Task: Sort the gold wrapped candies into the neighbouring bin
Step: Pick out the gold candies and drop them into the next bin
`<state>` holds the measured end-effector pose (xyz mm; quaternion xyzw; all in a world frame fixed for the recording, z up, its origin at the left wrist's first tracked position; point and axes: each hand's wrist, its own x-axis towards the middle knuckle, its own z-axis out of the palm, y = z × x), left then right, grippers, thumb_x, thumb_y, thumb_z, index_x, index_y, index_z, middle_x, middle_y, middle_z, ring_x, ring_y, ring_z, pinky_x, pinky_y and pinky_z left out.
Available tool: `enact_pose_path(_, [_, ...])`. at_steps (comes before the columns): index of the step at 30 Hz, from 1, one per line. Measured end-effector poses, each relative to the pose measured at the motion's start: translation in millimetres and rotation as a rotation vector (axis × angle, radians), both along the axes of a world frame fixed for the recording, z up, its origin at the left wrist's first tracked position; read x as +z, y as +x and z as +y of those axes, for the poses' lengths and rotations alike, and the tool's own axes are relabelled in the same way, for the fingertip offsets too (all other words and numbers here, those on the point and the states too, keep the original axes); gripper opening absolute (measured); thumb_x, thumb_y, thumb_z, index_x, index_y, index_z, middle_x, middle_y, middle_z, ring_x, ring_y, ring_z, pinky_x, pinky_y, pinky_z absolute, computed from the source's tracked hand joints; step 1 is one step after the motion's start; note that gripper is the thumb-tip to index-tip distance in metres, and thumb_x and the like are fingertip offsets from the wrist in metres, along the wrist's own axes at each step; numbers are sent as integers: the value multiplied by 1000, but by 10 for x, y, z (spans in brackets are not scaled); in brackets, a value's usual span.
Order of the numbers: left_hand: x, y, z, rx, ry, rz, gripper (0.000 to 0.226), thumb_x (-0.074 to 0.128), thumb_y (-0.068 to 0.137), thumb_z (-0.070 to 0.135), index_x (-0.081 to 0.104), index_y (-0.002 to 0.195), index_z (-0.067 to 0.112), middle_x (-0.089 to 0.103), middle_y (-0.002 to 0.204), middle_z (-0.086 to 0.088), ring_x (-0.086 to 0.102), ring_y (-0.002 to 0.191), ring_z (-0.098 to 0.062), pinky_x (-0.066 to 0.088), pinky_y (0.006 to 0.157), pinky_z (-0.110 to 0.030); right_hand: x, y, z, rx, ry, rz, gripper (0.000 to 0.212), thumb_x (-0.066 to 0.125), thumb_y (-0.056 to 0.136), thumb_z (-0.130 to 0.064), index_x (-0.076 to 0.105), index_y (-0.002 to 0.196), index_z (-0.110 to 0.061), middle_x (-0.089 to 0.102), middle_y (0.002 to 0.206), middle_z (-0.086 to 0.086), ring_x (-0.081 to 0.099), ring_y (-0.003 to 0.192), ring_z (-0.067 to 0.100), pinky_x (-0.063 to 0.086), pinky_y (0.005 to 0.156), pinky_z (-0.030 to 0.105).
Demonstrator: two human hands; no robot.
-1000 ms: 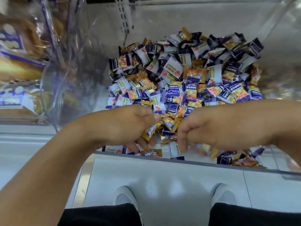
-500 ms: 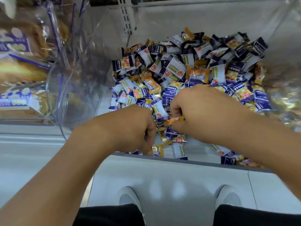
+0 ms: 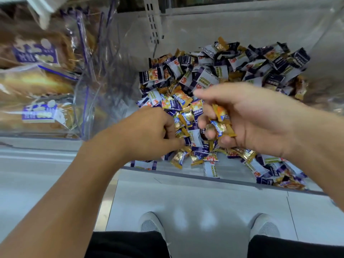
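Observation:
A clear bin holds a heap of wrapped candies, purple-and-white ones mixed with gold ones. My right hand is turned palm up above the heap, its fingers curled around a few gold wrapped candies. My left hand lies low among the candies near the bin's front, fingers curled into the pile; what it holds is hidden. More gold candies lie near the front wall.
To the left stands another clear bin with bagged bread. A blurred bin with gold-coloured contents sits at the right edge. A slotted shelf rail rises behind. My shoes stand on the pale floor below.
My right hand has lifted off the pile and turned palm up with gold candies in it. My left hand has stayed low in the candies. The view has tilted slightly.

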<state>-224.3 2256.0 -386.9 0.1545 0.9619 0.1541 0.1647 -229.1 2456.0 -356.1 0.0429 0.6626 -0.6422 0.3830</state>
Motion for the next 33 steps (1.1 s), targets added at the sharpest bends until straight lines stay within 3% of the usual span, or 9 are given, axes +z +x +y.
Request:
enact_pose_path(3, [-39,43,95,15,-116,35,58,79,53,75,56,74,26,52,62,10,47,59,-5,40,55,-29,-49,5,-42,115,322,376,44,76,81,-44,56,54,-16,49,50,-3,40,43,8,32,38,18])
enact_pose_path(7, [-73,6,136,4,-242,106,52,85,56,60,52,77,26,53,76,10,51,74,-12,34,55,-30,-73,-2,-90,453,556,701,29,85,71,-44,71,71,-18,49,44,-11,43,40,6,29,40,13])
enact_pose_path(11, [-92,-33,75,12,-244,121,41,79,72,38,44,66,16,47,68,-1,49,66,-25,34,54,-30,-190,90,-212,718,917,913,40,83,69,-54,73,104,-37,58,76,-16,57,79,8,40,55,27])
enact_pose_path(15, [-46,-33,-5,3,-129,61,37,76,75,30,44,62,16,48,63,-2,43,60,-21,38,56,-32,-240,143,-299,762,1093,1074,34,80,76,-42,61,100,-27,59,95,-4,56,87,25,38,65,33])
enact_pose_path(21, [95,43,35,132,127,-42,32,62,91,30,57,79,1,51,67,-9,48,53,-13,48,58,-37,-177,52,-165,675,947,1009,9,63,87,-30,71,87,-25,63,75,-3,58,66,19,47,56,31])
enact_pose_path(24, [187,35,74,484,535,-174,27,51,98,23,62,81,3,52,69,-5,56,52,-10,55,49,-33,-49,-79,13,416,593,748,25,70,91,-38,76,73,-21,58,49,-9,43,39,6,38,41,20])
enact_pose_path(26, [227,19,102,677,814,-277,24,47,98,17,66,87,6,58,72,-8,59,58,-14,53,48,-28,11,-134,114,218,496,609,28,69,89,-43,77,76,-20,48,44,-12,38,37,4,36,46,19])
enact_pose_path(29, [171,2,77,699,793,-248,18,49,99,13,63,91,7,61,79,-11,62,59,-14,53,49,-27,-31,-121,151,243,490,651,24,69,87,-44,76,78,-23,48,43,-15,38,36,3,37,49,21])
enact_pose_path(33, [52,-14,27,648,548,-123,19,50,100,18,59,86,9,60,68,-8,58,52,-17,54,46,-32,-68,-60,86,604,593,759,11,76,84,-37,77,92,-30,54,50,-26,49,45,-2,35,44,10])
